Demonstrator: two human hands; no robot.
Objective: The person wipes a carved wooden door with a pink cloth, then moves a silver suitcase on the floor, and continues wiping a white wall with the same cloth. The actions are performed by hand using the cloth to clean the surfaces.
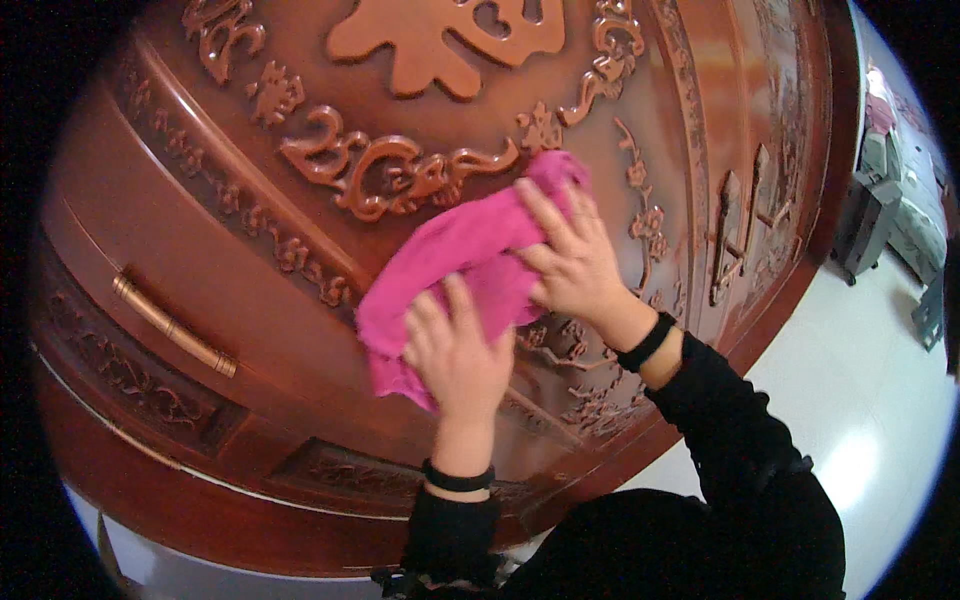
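A bright pink cloth lies bunched against a carved reddish-brown wooden door. My left hand presses the cloth's lower left part, fingers spread over a fold. Higher and to the right, my right hand grips the cloth's upper end, just below the carved scroll ring. Both palms face the wood, so the fingers' undersides are hidden. Inside the ring stands a large raised character. Carved blossom branches run down the panel beside my right hand.
A brass hinge sits at the door's left edge. Two long metal door handles stick out at the right. Beyond the door frame, a grey suitcase stands on the pale glossy floor near a bed.
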